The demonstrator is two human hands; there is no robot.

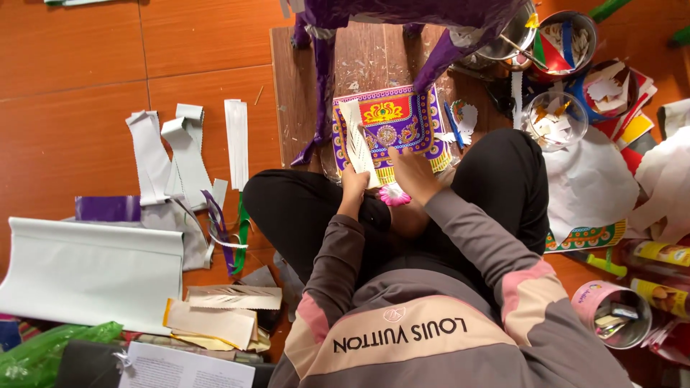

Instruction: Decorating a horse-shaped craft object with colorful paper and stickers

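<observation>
I see one white cut-paper strip [356, 144] pinched upright in my left hand [353, 185], fingers clamped on its lower end, above my lap near the front edge of the wooden board [374, 61]. My right hand [411, 172] presses one purple patterned sheet [395, 122] just behind the strip, fingers together on its lower edge; the sheet overlaps the board's front edge. One pink paper flower [394, 195] lies between my wrists. On the floor to my left I count three white pleated strips [188, 154] and one large white roll [90, 269]. To my right stand three round bowls: a clear bowl [553, 121] of paper cutouts, a metal bowl [568, 36] of coloured scraps, and one more I cannot see into. One pink tin [611, 305] holds small clips.
</observation>
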